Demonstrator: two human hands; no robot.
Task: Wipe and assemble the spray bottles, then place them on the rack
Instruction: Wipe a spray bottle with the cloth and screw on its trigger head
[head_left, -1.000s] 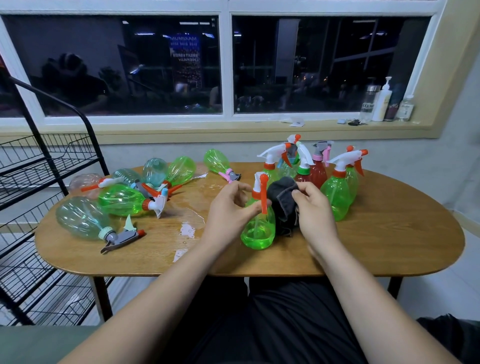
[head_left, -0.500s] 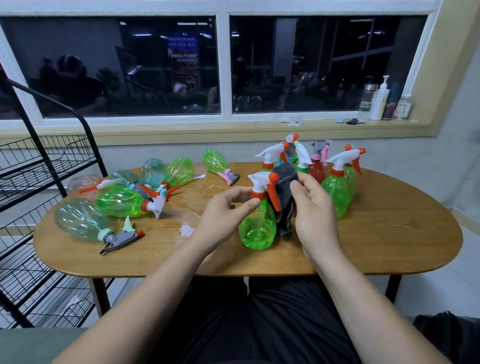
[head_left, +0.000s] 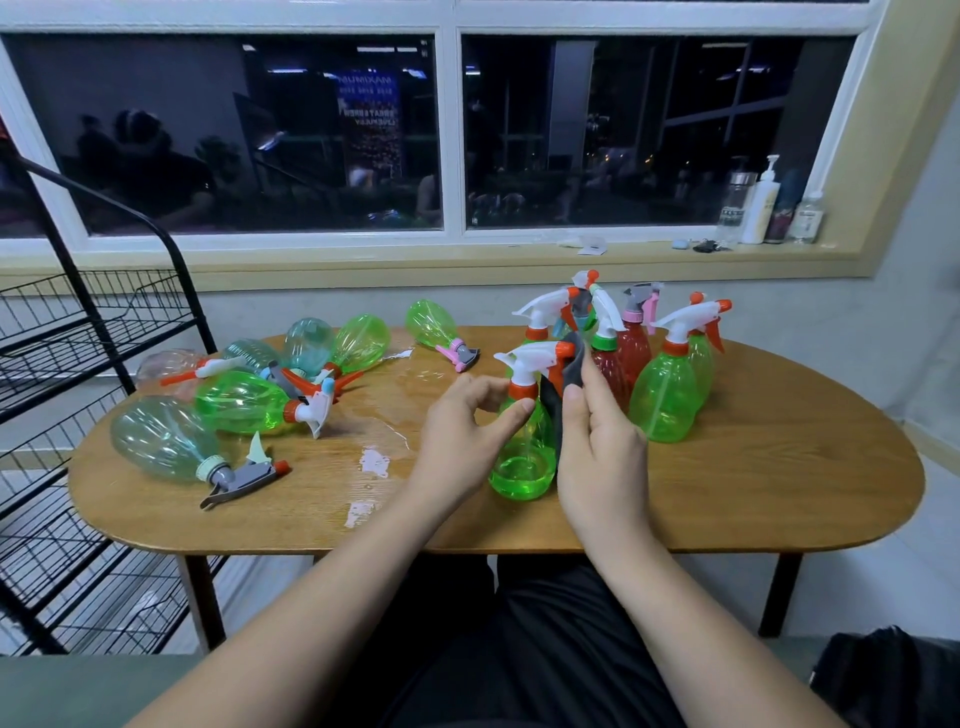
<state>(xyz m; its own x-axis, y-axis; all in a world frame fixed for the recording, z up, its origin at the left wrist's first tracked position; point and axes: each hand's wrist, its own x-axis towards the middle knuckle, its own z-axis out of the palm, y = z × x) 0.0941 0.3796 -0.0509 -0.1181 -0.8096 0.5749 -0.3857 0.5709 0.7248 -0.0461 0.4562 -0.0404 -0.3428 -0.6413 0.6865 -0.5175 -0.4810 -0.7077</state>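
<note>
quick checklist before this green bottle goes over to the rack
1. Green bottle upright on the table: ok.
2. Spray head sitting on its neck: ok; screwed tight: cannot tell.
3. Left hand pinching the neck: ok.
4. Right hand free of the dark cloth: not ok.
5. Bottle wiped dry: cannot tell.
6. Rack shelves have room: ok.

the table (head_left: 779, 493) is bare along its near edge and across its right end. lying bottles (head_left: 234, 405) crowd the far left; upright bottles (head_left: 665, 395) block the far centre-right. the rack (head_left: 78, 364) borders the left side.
</note>
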